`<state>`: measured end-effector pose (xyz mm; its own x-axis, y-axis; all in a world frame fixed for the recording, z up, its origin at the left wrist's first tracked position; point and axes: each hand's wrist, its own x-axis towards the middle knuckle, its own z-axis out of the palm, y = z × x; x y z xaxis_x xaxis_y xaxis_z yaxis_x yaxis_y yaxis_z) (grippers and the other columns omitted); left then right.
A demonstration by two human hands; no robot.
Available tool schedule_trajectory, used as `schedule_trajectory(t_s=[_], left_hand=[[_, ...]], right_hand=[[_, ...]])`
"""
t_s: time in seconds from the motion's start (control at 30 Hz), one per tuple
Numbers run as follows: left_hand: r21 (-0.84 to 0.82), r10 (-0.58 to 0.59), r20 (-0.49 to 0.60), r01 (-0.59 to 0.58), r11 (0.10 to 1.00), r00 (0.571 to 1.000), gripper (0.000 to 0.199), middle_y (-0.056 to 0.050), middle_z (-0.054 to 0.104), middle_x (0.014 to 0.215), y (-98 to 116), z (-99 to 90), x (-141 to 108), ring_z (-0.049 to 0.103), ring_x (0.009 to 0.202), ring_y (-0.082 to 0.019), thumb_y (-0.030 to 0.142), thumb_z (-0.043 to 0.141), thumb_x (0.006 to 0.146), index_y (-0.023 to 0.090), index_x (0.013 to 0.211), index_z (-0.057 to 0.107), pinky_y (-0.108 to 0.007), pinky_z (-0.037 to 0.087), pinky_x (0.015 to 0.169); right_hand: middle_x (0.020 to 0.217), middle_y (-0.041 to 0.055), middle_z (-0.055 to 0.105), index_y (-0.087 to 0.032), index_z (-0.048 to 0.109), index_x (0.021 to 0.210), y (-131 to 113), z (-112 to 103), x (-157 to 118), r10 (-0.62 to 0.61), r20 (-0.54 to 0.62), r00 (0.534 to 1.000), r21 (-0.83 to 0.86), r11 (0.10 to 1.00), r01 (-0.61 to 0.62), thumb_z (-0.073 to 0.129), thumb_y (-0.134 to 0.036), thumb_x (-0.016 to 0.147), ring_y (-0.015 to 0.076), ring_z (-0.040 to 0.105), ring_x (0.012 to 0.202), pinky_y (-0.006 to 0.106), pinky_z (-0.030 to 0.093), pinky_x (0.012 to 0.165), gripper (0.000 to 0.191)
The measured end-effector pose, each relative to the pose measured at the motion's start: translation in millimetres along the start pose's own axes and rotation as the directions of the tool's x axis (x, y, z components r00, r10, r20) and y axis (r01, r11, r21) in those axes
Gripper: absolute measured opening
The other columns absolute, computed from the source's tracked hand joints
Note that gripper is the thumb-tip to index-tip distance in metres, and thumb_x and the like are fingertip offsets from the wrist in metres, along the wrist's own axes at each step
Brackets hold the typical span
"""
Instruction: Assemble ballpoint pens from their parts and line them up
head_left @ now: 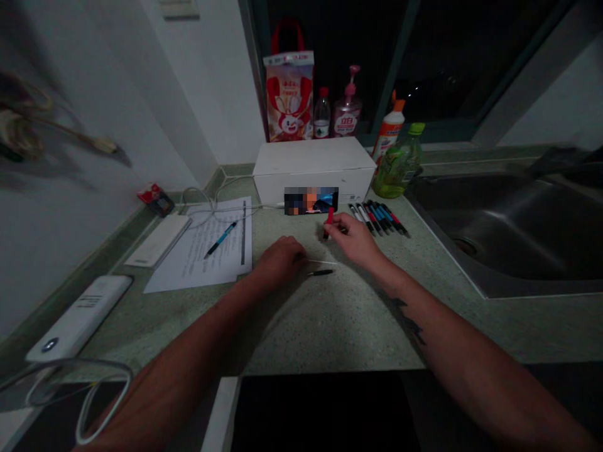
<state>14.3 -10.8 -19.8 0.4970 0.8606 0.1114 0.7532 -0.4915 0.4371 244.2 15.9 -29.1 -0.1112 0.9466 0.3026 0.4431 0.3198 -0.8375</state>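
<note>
Head view, single frame.

Item 1: right hand (355, 240), fingers (340, 221) clamped on a red pen (328, 223), which stands tilted just above the speckled green tabletop (339, 333).

Item 2: left hand (277, 260), resting low on the tabletop, fingers curled together. A thin white rod (323, 261) runs from them; whether they grip it cannot be told. A slim black pen part (320, 272) lies just below the rod.

Item 3: a row of pens (379, 218), lying side by side, just right of the red pen.

Surroundings: a phone (311, 201) with a blurred screen stands against a white cardboard box (313, 166). To the left lie printed sheets of paper (202, 251) bearing a blue pen (220, 240) and a white cable (217, 210), with a white power bank (78, 320) nearer the wall. To the right is a steel sink (499, 232). At the back stand a green bottle (398, 166), a pink pump bottle (347, 113) and a red patterned gift bag (288, 94).
</note>
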Motion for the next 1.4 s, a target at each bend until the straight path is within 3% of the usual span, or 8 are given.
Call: schedule_trajectory(t_s=[0.2,0.37,0.53,0.93,1.13,1.23,1.3,1.4], left_hand=[[-0.034,-0.010,-0.147,0.005,0.999,0.989,0.017,-0.009,0.074,0.091,-9,1.7,3,0.065,0.089,-0.027,0.017,0.060,0.094,0.024,0.082,0.069,-0.043,0.055,0.081],[-0.014,0.059,-0.368,-0.069,0.998,0.928,0.021,-0.008,0.076,0.099,-19,-6.2,1,0.066,0.096,-0.026,0.023,0.053,0.103,0.022,0.101,0.074,-0.042,0.055,0.090],[0.027,0.076,-0.468,-0.071,0.997,0.880,0.022,-0.008,0.075,0.099,-20,-9.7,-1,0.066,0.097,-0.025,0.022,0.054,0.104,0.020,0.104,0.076,-0.041,0.054,0.091],[0.060,0.207,-0.392,-0.199,0.978,0.896,0.018,-0.007,0.077,0.098,-14,4.3,-1,0.069,0.095,-0.024,0.015,0.064,0.100,0.023,0.108,0.077,-0.042,0.056,0.089],[0.064,0.127,-0.621,-0.112,0.992,0.774,0.055,-0.014,0.069,0.137,-13,7.8,-2,0.063,0.126,-0.033,0.022,0.079,0.092,0.022,0.144,0.059,-0.052,0.053,0.108],[0.081,0.236,-0.507,-0.227,0.971,0.829,0.043,-0.013,0.072,0.130,-7,7.1,-5,0.065,0.121,-0.032,0.027,0.079,0.093,0.021,0.134,0.065,-0.051,0.054,0.105],[0.066,0.340,-0.300,-0.336,0.939,0.891,0.033,-0.011,0.075,0.120,-1,8.0,-8,0.068,0.114,-0.030,0.033,0.081,0.092,0.020,0.121,0.071,-0.049,0.055,0.100],[0.031,0.417,-0.031,-0.416,0.909,0.908,0.022,-0.009,0.076,0.115,10,10.3,-10,0.069,0.109,-0.029,0.035,0.081,0.091,0.021,0.107,0.076,-0.047,0.056,0.098]], right_hand=[[0.113,0.0113,0.080,-0.023,0.073,0.132,-2,-11,-4,-0.092,-0.012,0.996,-0.357,0.930,0.082,0.059,-0.028,0.100,0.0281,0.074,0.098,0.042,0.055,0.089,0.035],[0.120,0.0128,0.075,-0.024,0.078,0.130,-3,-18,-5,-0.141,0.065,0.988,-0.540,0.828,0.154,0.051,-0.020,0.105,0.0285,0.070,0.107,0.039,0.053,0.090,0.037],[0.115,0.0109,0.074,-0.028,0.080,0.127,-3,-18,-5,-0.141,0.084,0.986,-0.572,0.803,0.164,0.049,-0.026,0.109,0.0271,0.068,0.103,0.037,0.051,0.086,0.036],[0.115,0.0092,0.076,-0.027,0.079,0.126,-24,-1,-15,-0.193,0.367,0.910,-0.551,0.743,0.380,0.052,-0.017,0.106,0.0245,0.070,0.104,0.034,0.052,0.087,0.035],[0.125,0.0089,0.074,-0.029,0.061,0.153,-25,-1,-17,-0.158,0.266,0.951,-0.571,0.769,0.288,0.050,-0.019,0.108,0.0256,0.072,0.107,0.034,0.055,0.085,0.048],[0.132,0.0099,0.073,-0.028,0.059,0.155,-25,-4,-17,-0.161,0.209,0.964,-0.570,0.781,0.254,0.048,-0.014,0.105,0.0271,0.071,0.113,0.037,0.057,0.091,0.053],[0.134,0.0109,0.072,-0.026,0.063,0.151,-24,-6,-16,-0.155,0.166,0.974,-0.572,0.789,0.223,0.047,-0.014,0.105,0.0284,0.071,0.116,0.039,0.057,0.095,0.050],[0.136,0.0121,0.073,-0.024,0.066,0.148,-23,-8,-14,-0.128,0.101,0.987,-0.578,0.799,0.163,0.049,-0.018,0.105,0.0299,0.072,0.115,0.041,0.057,0.096,0.046]])
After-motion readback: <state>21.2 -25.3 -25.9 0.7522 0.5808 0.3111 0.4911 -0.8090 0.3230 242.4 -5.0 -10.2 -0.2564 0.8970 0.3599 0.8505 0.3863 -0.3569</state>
